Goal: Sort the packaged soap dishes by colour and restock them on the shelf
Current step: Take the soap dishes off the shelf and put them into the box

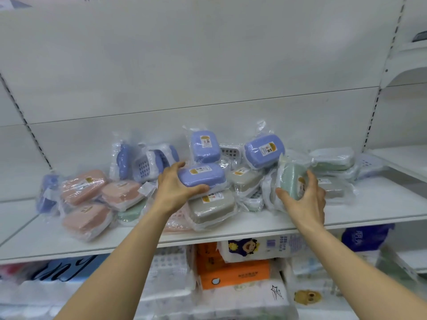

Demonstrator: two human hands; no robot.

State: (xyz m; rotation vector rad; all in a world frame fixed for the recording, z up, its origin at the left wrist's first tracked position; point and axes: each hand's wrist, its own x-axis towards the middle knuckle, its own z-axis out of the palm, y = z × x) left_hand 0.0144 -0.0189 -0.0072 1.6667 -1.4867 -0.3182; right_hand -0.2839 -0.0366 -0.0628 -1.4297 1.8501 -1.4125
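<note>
A jumbled pile of bagged soap dishes lies on the white shelf (265, 225). My left hand (174, 188) grips a blue soap dish (203, 175) in the middle of the pile, above a grey soap dish (211, 207). My right hand (305, 197) holds a green soap dish (292, 179) tilted on its edge. Three pink soap dishes (86, 218) lie at the left. More blue dishes (204, 146) lean against the back panel. Green and grey dishes (332, 158) are stacked at the right.
The white back panel (208, 65) rises behind the pile. Packs of tissue, one orange pack (233, 271) among them, fill the shelf below. A neighbouring shelf (402, 158) juts in at the right. Bare shelf surface runs along the front edge and far right.
</note>
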